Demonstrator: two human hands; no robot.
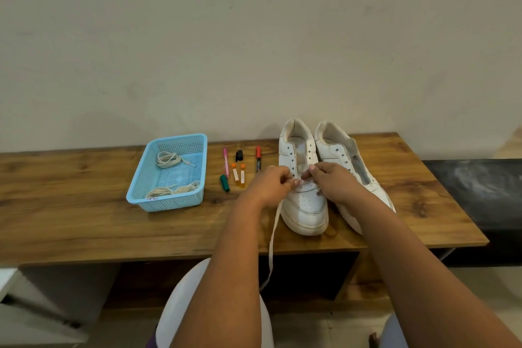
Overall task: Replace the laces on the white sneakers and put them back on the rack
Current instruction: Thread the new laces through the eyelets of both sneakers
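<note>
Both hands work at the lower eyelets of the left white sneaker (303, 200): left hand (267, 188) pinches a cream lace (272, 243) that hangs down over the table (84, 223) edge, right hand (332, 182) pinches the lace at the tongue. Second sneaker (343, 161) w/o lace stands just beside, on the right. More laces (168, 159) lie in a blue basket (135, 193) to the left; markers (258, 158) & small tubes (238, 175) are between basket and shoes.

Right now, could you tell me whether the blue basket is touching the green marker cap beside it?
Apart. The head view shows a strip of bare wooden tabletop between the blue basket and the green marker cap.
</note>
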